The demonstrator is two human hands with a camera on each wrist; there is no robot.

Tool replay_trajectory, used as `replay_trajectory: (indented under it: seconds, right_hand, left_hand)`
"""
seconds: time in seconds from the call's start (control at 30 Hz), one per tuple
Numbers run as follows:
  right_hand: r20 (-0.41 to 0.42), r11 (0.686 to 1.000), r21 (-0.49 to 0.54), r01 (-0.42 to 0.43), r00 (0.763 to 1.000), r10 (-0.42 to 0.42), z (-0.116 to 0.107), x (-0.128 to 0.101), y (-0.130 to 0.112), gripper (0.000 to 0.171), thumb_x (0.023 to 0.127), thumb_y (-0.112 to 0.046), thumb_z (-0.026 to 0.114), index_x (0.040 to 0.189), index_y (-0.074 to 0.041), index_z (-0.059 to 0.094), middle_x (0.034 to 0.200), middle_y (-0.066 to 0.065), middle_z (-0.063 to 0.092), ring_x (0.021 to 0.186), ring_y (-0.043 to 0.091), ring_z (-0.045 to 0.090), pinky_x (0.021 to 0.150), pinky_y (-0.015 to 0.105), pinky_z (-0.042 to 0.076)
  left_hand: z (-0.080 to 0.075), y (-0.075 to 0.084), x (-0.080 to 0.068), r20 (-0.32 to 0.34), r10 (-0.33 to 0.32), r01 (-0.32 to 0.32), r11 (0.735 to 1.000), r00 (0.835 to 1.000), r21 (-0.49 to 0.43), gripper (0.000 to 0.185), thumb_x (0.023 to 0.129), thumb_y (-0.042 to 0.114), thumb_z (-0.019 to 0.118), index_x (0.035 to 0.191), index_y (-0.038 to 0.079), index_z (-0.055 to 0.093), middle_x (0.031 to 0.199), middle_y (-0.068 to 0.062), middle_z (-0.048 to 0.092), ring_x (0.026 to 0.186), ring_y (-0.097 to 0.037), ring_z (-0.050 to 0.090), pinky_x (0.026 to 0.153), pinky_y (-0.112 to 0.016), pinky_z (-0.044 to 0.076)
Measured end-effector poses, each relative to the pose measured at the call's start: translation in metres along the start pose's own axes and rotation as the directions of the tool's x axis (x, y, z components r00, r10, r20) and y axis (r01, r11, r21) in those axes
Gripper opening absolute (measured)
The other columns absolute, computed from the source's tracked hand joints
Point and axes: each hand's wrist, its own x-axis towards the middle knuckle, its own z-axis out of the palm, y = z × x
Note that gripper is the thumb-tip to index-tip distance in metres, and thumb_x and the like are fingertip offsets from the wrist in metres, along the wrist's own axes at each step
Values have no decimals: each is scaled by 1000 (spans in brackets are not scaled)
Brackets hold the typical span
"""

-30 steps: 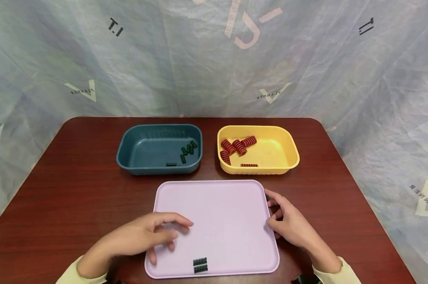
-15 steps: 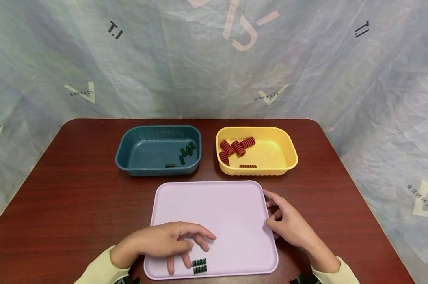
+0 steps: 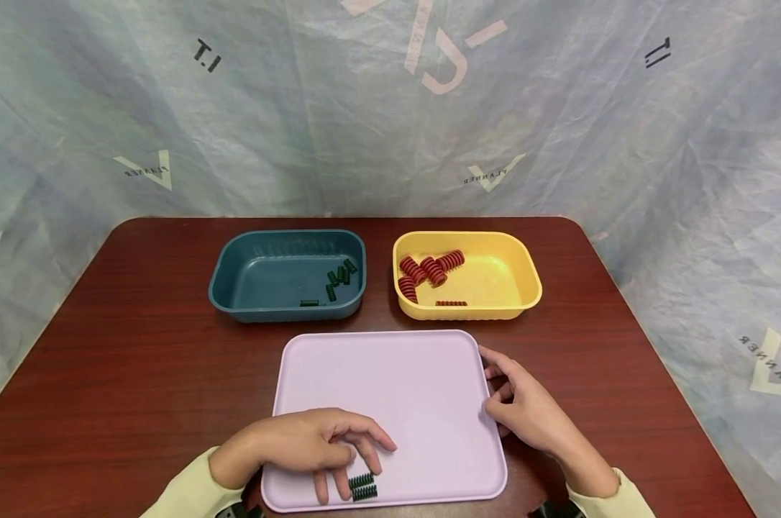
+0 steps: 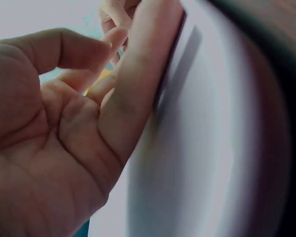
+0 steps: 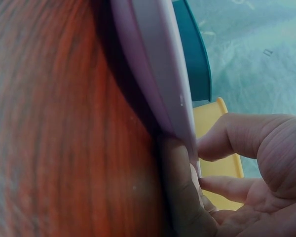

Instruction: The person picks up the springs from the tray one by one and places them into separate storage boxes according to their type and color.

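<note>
- My left hand [image 3: 300, 446] has slid rightward and nearer across the flat lilac plastic tray [image 3: 390, 381] over the last second; fingertips [image 3: 341, 493] now reach the two small dark green coil springs [image 3: 362, 487] at the tray's near edge.
- Fingers loosely spread, touching, nothing gripped yet; I judge a pick-up is imminent.
- My right hand [image 3: 526, 410] hasn't moved: fingers curled against the tray's right rim, steadying it.
- Springs: ribbed, short, lying side by side.
- Teal plastic tub [image 3: 235, 288], glossy, rounded corners, holds more green springs [image 3: 339, 277].
- Yellow plastic tub [image 3: 507, 280] holds fatter red coil springs [image 3: 429, 270].
- Reddish wood-grain table [image 3: 138, 360].
</note>
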Motion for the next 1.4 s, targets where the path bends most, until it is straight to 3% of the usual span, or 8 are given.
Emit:
replay_trajectory:
  seconds: [0.13,0.27,0.43,0.57,0.77,0.97,1.2,1.4]
  right_hand:
    - [1,1000,4,4,1000,-4,0,0,0,78,83,15,60,156,-5,39,121,20,51,77,21,58,46,37,57]
    - [-1,1000,0,5,1000,-5,0,0,0,78,84,15,60,156,-5,39,121,20,51,77,21,58,46,37,57]
    - [-2,1000,4,9,1000,-9,1,0,1,78,84,15,60,156,-6,39,121,20,51,77,22,59,46,37,57]
    - [0,1000,7,12,1000,-12,1,0,1,78,84,14,61,156,-6,39,121,20,50,78,22,58,46,37,57]
    - [-1,1000,1,14,1000,-14,0,0,1,78,84,15,60,156,-6,39,121,20,50,77,22,58,46,37,57]
    - [0,1000,0,11,1000,-11,0,0,1,78,84,15,60,156,-7,40,121,20,50,78,22,58,46,37,57]
    - [3,1000,13,9,1000,-9,0,-1,2,79,84,14,62,156,-6,38,122,19,51,78,22,58,46,37,57]
    - [1,1000,7,5,1000,-5,0,0,1,79,84,14,61,156,-7,39,122,20,51,78,23,58,46,37,57]
  left_hand:
    - [-1,1,-3,-70,43,-40,998,997,44,39,100,2,58,137,12,62,119,-9,68,73,-13,68,52,-22,55]
    - [-5,1,-3,-168,119,-104,990,979,93,42,93,4,74,134,9,64,117,-13,66,62,-10,62,51,-19,51]
    - [-11,2,-2,-321,174,-131,980,931,153,48,86,3,82,131,7,66,114,-12,64,56,-10,58,48,-19,49]
    - [-16,2,-2,-406,190,-124,975,894,183,44,88,2,79,130,8,67,113,-13,62,57,-14,61,47,-25,52]
    - [-30,7,-9,-460,236,-213,972,856,103,50,96,-4,67,144,2,56,125,-27,58,79,-28,72,57,-40,62]
    - [-48,17,-23,-515,288,-298,952,808,65,59,98,-3,64,154,8,46,140,-29,55,91,-37,74,66,-46,64]
    - [-69,32,-36,-535,300,-328,944,790,45,65,100,0,65,159,9,38,141,-23,60,101,-39,73,76,-47,63]
    - [-89,46,-44,-561,295,-319,946,773,58,61,101,3,65,157,11,41,139,-20,62,106,-38,71,79,-47,63]
